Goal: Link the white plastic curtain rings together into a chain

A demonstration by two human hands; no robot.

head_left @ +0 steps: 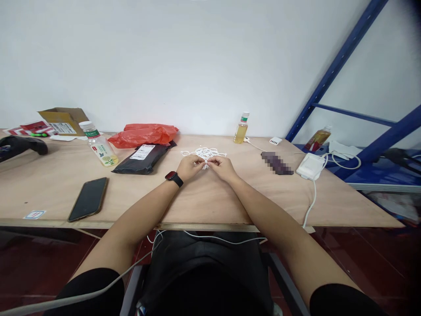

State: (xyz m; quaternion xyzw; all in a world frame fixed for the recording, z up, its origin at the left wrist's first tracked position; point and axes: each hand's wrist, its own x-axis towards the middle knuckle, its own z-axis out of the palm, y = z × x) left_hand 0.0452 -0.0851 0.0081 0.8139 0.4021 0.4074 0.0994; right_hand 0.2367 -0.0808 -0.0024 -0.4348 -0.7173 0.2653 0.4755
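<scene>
From here, the left hand (pixel 190 167) and right hand (pixel 225 167) pinch white cord (pixel 207 152), most seemingly left in a loose heap.

A plain workroom of the workshop or stockroom sort is suggested; which of the two cannot be told. A long, pale plywood tabletop (pixel 204 204) with a raw front edge is set against a white painted wall (pixel 197 66). At the right, a blue metal rack (pixel 338 61) with a holed post and a low shelf is seen. Parcel handling is hinted at by an open brown cardboard box (pixel 66 117) and a flat black plastic mailing bag (pixel 134 166), both labelled. The floor (pixel 358 254) is laid with glossy dark red tiles.
</scene>
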